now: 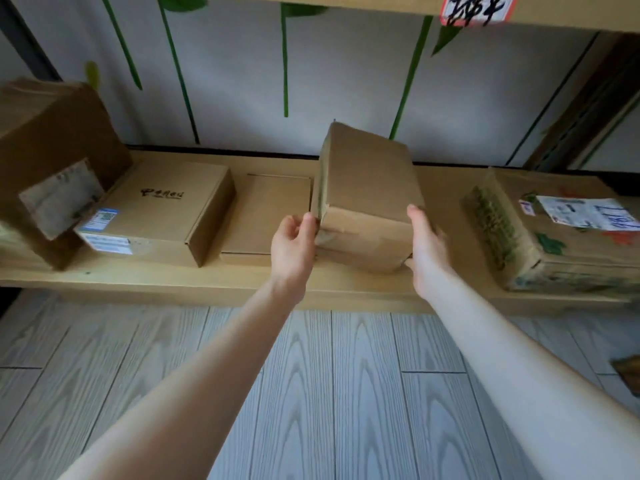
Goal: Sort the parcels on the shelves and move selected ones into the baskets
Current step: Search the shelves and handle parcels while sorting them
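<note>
A plain brown cardboard parcel point(367, 192) stands tilted on the wooden shelf point(242, 289), its far end raised toward the wall. My left hand point(292, 247) grips its near left corner with thumb and fingers. My right hand point(427, 251) holds its right side, thumb along the edge and fingers under the bottom. A flat parcel point(266, 216) lies just left of it.
On the shelf's left lie a printed box with a blue label point(162, 209) and a large tilted box point(52, 161). A box with green print and a white label point(561, 233) sits at the right. An upper shelf point(381, 1) hangs overhead. Grey plank floor point(329, 393) lies below.
</note>
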Tool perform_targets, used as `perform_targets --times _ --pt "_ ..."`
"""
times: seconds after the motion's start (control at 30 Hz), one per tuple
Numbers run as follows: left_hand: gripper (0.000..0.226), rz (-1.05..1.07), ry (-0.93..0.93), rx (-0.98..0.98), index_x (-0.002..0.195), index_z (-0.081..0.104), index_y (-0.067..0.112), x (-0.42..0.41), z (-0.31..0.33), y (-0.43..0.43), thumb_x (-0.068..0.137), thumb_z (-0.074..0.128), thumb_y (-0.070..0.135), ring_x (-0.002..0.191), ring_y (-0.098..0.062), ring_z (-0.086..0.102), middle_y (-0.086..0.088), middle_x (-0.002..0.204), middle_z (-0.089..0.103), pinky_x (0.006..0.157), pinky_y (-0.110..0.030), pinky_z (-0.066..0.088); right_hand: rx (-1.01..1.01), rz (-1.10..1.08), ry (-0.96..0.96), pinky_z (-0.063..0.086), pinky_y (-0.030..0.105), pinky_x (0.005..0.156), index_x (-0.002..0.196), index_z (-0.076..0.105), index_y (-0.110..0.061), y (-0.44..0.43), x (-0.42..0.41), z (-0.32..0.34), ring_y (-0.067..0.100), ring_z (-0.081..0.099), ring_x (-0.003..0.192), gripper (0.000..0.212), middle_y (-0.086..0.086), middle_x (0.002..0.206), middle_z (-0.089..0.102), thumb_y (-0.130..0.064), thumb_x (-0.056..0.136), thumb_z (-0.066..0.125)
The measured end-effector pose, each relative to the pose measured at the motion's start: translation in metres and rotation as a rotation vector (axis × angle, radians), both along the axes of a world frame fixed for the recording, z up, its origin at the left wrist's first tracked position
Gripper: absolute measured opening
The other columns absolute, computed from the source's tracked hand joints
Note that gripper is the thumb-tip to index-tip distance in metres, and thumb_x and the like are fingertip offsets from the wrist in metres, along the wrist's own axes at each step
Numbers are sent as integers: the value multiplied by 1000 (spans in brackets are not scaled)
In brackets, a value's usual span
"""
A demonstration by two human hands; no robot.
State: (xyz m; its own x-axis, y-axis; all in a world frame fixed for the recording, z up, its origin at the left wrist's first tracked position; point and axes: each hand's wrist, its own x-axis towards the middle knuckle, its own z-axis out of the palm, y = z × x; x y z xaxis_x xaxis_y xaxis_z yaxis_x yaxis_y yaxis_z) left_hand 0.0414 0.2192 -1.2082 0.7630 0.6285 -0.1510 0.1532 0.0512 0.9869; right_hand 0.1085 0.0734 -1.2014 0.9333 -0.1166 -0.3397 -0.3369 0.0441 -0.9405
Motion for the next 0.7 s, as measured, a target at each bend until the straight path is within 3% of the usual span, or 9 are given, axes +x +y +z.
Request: perform_targets --times 0.03,0.1,0.2,0.33,0.4,0.5,0.57,0.63,0.7 --pt "20 17 7 -72 92 55 13 -4 3 1 92 52 32 77 -14 54 -1 84 59 71 -17 47 30 -12 20 42 41 100 126 42 -23 -7 -5 3 21 52 114 55 3 128 51 -49 80 59" --pt "41 2 35 -239 114 54 9 -11 7 7 86 59 39 88 -19 58 -10 104 62 84 -29 48 162 12 47 49 38 87 112 49 -25 -21 -10 5 18 58 102 39 1 112 58 -48 82 57" --pt "61 -297 76 -407 125 54 22 -18 16 10 81 47 64 109 -28 57 -15 125 59 97 -39 40 370 172 75 52 41 81 115 50 -28 -32 -19 4 21 60 103 27 2 111 62 -42 94 42" --pt "62 -416 5 -523 132 49 31 -19 29 -1 83 37 67 120 -26 52 -8 130 57 106 -50 35 -31 243 -80 42 43 102 138 38 -28 -31 -24 7 19 50 118 43 3 138 48 -17 97 40" --pt "57 -448 12 -382 133 46 35 -20 29 -7 85 39 65 125 -22 48 -3 135 54 108 -51 31 -110 230 -150 38 36 102 136 42 -31 -32 -26 17 10 45 118 40 -1 140 47 -26 96 43" --pt "45 -512 -71 -148 136 40 41 -23 31 -15 92 42 51 121 0 45 15 139 46 103 -28 33 220 378 -86 45 40 94 106 65 -43 -36 -22 35 10 57 113 43 -8 122 64 -67 85 36" --pt "44 -473 -160 -96 135 41 38 -23 36 -18 92 50 40 111 8 48 17 136 45 88 -8 41 380 399 -76 50 38 85 108 65 -38 -43 -17 40 13 64 107 50 -6 114 68 -69 83 35" --pt "53 -421 -163 -81 129 43 41 -22 38 -20 81 66 41 115 -3 52 12 134 50 87 -17 50 525 345 -39 48 38 89 117 61 -25 -50 -15 36 18 63 108 50 2 117 67 -57 88 36" --pt "58 -284 -84 -154 113 44 33 -21 38 -20 67 78 41 105 -11 59 9 114 59 76 -27 55 602 296 -20 46 40 94 117 60 -16 -55 -17 26 23 60 112 46 9 118 66 -41 90 34"
